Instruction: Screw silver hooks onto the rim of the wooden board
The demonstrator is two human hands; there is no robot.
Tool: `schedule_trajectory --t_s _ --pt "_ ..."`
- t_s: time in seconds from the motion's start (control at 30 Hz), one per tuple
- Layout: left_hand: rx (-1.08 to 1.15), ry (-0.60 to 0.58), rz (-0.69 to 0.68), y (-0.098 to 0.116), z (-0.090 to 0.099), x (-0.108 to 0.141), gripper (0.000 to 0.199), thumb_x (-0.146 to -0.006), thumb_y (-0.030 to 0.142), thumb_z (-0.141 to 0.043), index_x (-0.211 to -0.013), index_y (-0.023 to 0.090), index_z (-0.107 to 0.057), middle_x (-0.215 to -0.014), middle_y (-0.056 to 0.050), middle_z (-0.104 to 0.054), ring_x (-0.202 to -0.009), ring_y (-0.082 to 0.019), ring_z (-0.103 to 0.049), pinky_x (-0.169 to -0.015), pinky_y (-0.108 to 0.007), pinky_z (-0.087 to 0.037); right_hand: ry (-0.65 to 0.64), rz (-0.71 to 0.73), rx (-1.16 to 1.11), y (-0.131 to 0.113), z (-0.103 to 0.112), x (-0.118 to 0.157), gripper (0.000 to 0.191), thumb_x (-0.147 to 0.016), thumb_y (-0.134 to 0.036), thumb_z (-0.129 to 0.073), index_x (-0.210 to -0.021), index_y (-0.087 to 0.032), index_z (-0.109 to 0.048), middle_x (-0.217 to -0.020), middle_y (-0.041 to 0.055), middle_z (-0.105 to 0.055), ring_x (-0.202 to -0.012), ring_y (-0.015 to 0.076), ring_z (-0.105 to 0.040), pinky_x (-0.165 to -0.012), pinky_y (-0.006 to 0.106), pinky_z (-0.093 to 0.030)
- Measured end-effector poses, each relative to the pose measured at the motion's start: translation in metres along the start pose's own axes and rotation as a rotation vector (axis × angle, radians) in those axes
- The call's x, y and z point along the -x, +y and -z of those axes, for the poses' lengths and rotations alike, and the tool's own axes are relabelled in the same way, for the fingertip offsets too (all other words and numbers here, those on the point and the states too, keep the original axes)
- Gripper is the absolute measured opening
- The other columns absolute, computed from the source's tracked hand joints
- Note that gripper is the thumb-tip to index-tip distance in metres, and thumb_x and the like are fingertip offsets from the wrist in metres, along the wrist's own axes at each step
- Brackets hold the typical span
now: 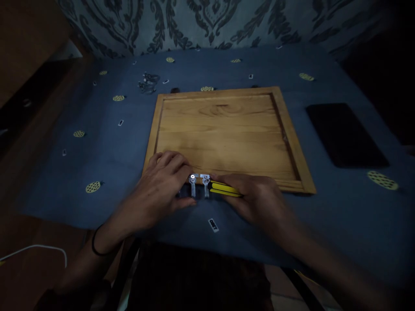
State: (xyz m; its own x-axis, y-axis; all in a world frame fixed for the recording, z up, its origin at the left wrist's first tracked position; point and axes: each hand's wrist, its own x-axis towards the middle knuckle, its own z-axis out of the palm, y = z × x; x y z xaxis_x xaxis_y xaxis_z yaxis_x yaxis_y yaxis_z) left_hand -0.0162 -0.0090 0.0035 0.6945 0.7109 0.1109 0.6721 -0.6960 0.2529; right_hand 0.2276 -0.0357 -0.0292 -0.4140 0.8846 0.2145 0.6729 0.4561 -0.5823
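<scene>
A wooden panel with a raised frame lies on the blue cloth. At its near edge are two small bright metal fittings, a left one with screw heads and a right one. My left hand is closed around the panel's near edge, fingers on top, thumb beneath, right beside the left fitting. In my closed right hand is a yellow-and-black handled tool, its end against the right fitting. The tool's exact kind cannot be made out, and the fingers partly cover it.
Several metal fittings lie in a pile beyond the panel's far left corner. To the right rests a flat black rectangular object. The table's cloth carries printed yellow fruit, and patterned fabric rises behind it.
</scene>
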Motion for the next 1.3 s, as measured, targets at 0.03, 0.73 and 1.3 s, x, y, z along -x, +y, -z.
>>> schedule_trajectory --t_s 0.03,0.73,1.3 --pt "0.0 0.0 0.001 -0.0001 0.0001 0.0 0.048 -0.076 0.036 -0.097 -0.109 0.014 -0.07 -0.119 -0.012 -0.07 -0.118 -0.034 -0.062 -0.103 -0.053 -0.052 0.006 0.014 0.002 0.0001 0.0001 -0.0004 0.045 -0.082 -0.001 -0.067 -0.113 -0.029 -0.083 -0.102 0.0004 -0.087 -0.087 0.0242 -0.085 -0.075 0.029 -0.068" --pt "-0.002 0.013 0.016 0.0005 0.0012 0.0004 0.055 -0.075 0.04 -0.097 -0.115 0.017 -0.067 -0.123 -0.011 -0.07 -0.119 -0.033 -0.062 -0.104 -0.052 -0.052 0.1 0.119 0.056 0.0019 -0.0021 -0.0013 0.041 -0.081 0.003 -0.068 -0.109 -0.024 -0.083 -0.097 0.0006 -0.087 -0.081 0.0225 -0.085 -0.071 0.027 -0.069" --pt "0.004 -0.062 0.043 0.0002 0.0035 -0.0029 0.054 -0.078 0.041 -0.095 -0.117 0.016 -0.068 -0.122 -0.011 -0.07 -0.119 -0.033 -0.062 -0.105 -0.053 -0.052 0.063 0.082 0.063 0.0029 -0.0015 0.0015 0.042 -0.082 0.0 -0.07 -0.112 -0.026 -0.083 -0.1 0.0017 -0.087 -0.083 0.0236 -0.085 -0.073 0.029 -0.07"
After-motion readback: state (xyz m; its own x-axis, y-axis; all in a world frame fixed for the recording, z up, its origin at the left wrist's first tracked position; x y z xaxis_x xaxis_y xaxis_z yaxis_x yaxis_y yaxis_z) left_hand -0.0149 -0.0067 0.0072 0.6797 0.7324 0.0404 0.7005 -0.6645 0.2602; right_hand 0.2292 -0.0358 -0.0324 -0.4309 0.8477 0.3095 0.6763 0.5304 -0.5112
